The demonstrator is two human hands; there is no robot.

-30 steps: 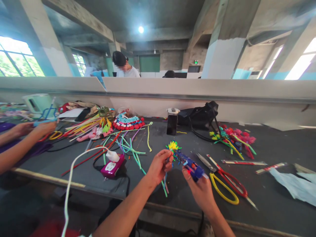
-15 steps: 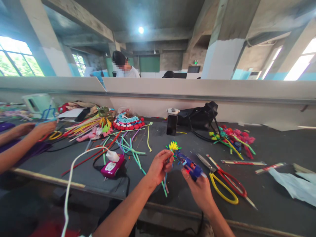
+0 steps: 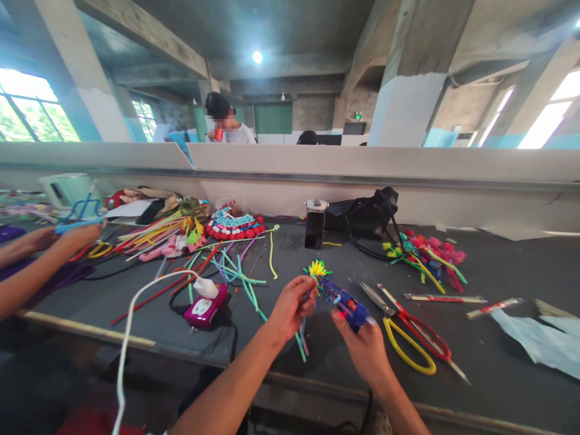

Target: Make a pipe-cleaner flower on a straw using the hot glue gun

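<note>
My left hand [image 3: 292, 305] is pinched around a pipe-cleaner flower [image 3: 318, 270] with a yellow middle and green and blue tips; green and pinkish stems hang below the fingers. In my right hand [image 3: 365, 347] is a blue glue gun [image 3: 348, 306], a red light glowing on its side. Its nozzle points up and left at the flower's underside; whether they touch I cannot make out. Just right of the glue gun lie scissors [image 3: 408, 335] with red and yellow handles. Loose pipe cleaners [image 3: 242, 275] are spread out left of my hands.
A purple power socket [image 3: 206, 307] with a white plug and cable sits at the left. Behind stand a phone [image 3: 314, 231] against a cup and a black bag [image 3: 362, 217]. Finished pipe-cleaner flowers [image 3: 435, 254] lie right. A co-worker's hands [image 3: 75, 238] hold blue pipe cleaners at far left.
My hands, the flower and the glue gun stay almost where they were. The person beyond the partition has raised a red object. At far left, the co-worker's blue pipe cleaners have shifted slightly.
</note>
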